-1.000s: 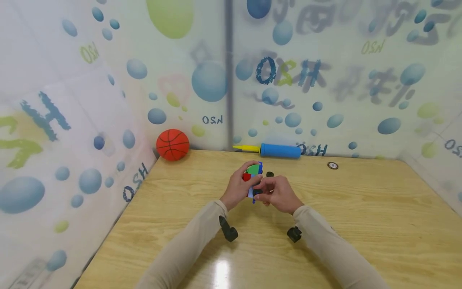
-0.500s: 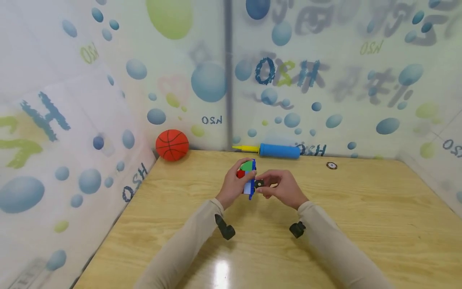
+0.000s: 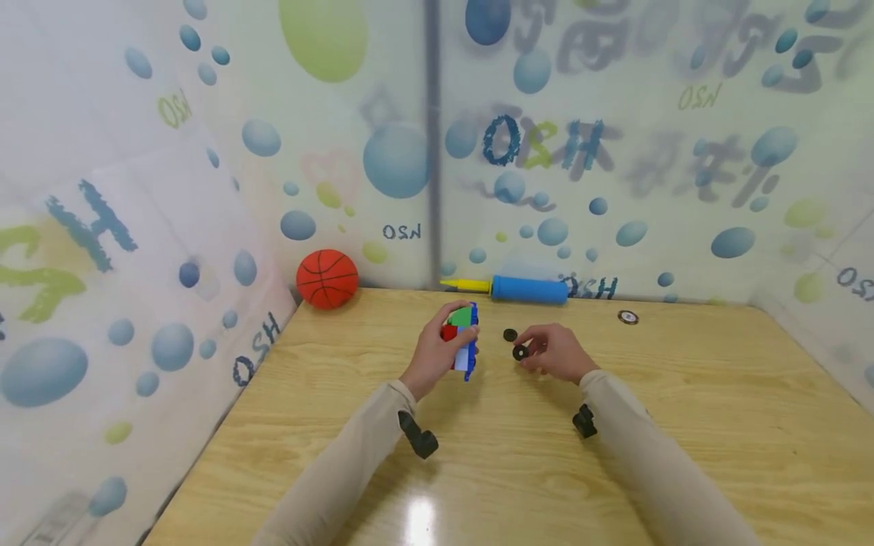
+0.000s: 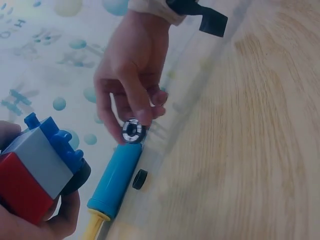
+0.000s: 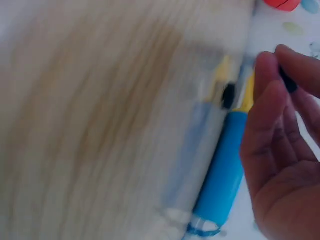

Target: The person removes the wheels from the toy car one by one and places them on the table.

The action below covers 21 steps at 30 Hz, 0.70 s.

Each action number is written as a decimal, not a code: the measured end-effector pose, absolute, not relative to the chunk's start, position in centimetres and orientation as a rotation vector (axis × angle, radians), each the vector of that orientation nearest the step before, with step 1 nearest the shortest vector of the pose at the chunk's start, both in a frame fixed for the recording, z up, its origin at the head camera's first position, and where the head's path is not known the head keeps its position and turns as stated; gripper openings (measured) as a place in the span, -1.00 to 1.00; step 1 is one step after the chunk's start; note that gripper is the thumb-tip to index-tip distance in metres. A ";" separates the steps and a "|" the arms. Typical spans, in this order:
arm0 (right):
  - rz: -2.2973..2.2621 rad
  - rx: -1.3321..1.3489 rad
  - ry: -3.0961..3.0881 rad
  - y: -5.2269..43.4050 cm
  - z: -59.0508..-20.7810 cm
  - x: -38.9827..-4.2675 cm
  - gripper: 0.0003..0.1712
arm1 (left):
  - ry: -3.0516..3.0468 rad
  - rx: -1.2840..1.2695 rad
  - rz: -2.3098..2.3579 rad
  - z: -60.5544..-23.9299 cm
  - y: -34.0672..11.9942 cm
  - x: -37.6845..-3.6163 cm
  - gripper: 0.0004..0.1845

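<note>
A toy block assembly — red, green, grey and blue bricks joined together — is held up off the counter by the left hand, whose fingers are curled round it from the left side. In the left wrist view the same assembly is seen with its studded blue edge turned toward the right hand, and a black wheel is mounted on its lower side. A small black wheel with a pale hub is pinched between thumb and fingertips of the right hand, which is held just above the counter, a little apart from the assembly. The hub is shown plainly in the left wrist view; in the right wrist view, which is blurred, only a dark edge is seen between the fingers.

A second black wheel lies flat on the counter between the two hands, just beyond the right hand's fingertips. Against the far wall a blue air pump with a yellow nozzle is laid lengthwise, and an orange basketball rests in the corner to its left. A small round disc lies near the wall, well to the right of the pump. The surrounding walls are covered with a bubble-patterned sheet.
</note>
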State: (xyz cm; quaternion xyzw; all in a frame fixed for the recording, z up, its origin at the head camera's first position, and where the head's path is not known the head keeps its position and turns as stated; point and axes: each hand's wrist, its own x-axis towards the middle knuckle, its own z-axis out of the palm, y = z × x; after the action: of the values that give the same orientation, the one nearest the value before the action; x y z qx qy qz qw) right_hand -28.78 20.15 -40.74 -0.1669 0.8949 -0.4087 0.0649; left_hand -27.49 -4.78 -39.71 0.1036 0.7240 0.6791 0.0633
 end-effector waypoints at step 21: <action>-0.860 -0.246 2.872 21.0 -42.0 -33.6 -0.63 | 2.190 0.329 1.983 -39.8 -5.1 -27.3 -0.51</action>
State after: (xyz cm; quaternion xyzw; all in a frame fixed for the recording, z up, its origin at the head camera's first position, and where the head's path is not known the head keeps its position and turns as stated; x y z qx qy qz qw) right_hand -33.58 20.96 -42.00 -0.0817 0.9526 -0.2854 0.0667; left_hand -27.25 -5.05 -39.80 0.1104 0.7341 0.6647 0.0845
